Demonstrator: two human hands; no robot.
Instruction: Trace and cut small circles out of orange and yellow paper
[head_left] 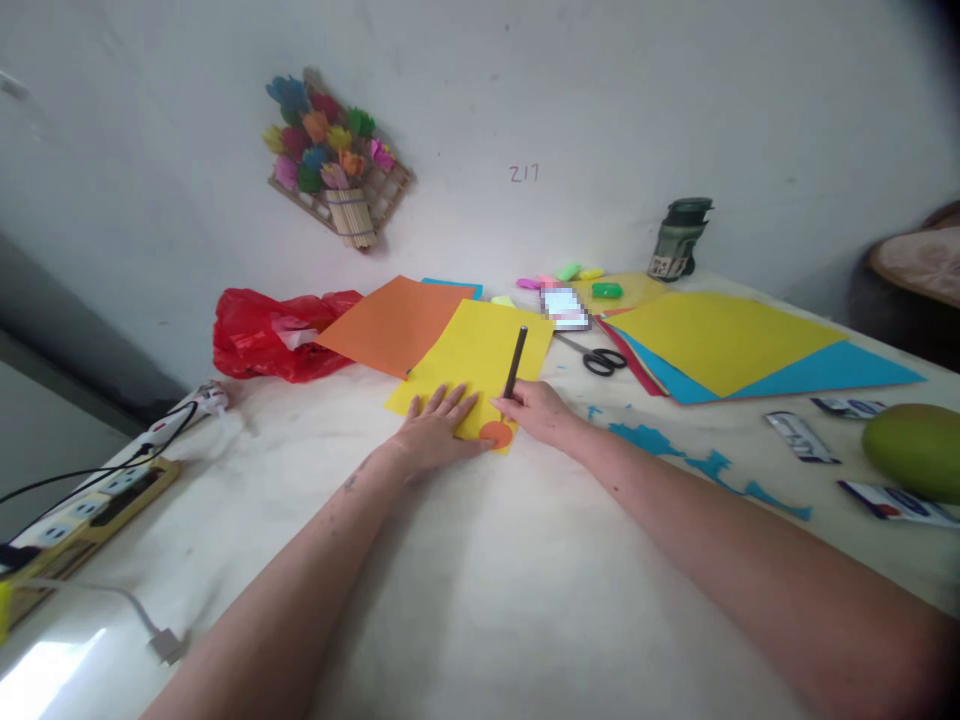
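A sheet of yellow paper (480, 345) lies on the table in front of me. My left hand (437, 428) rests flat on its near part with the fingers spread. The left thumb touches a small orange paper circle (495, 435) at the sheet's near corner. My right hand (538, 408) is closed around a dark pen (516, 360), which stands nearly upright beside the circle. The pen's tip is too small to make out. Behind and left of the yellow sheet is an orange sheet (401, 325).
Black-handled scissors (604, 361), a phone (566, 308) and blue paper scraps (649, 438) lie to the right. Farther right are stacked coloured sheets (727, 335), a green fruit (919, 450) and a bottle (679, 240). A red plastic bag (262, 340) and power strip (90, 510) are left.
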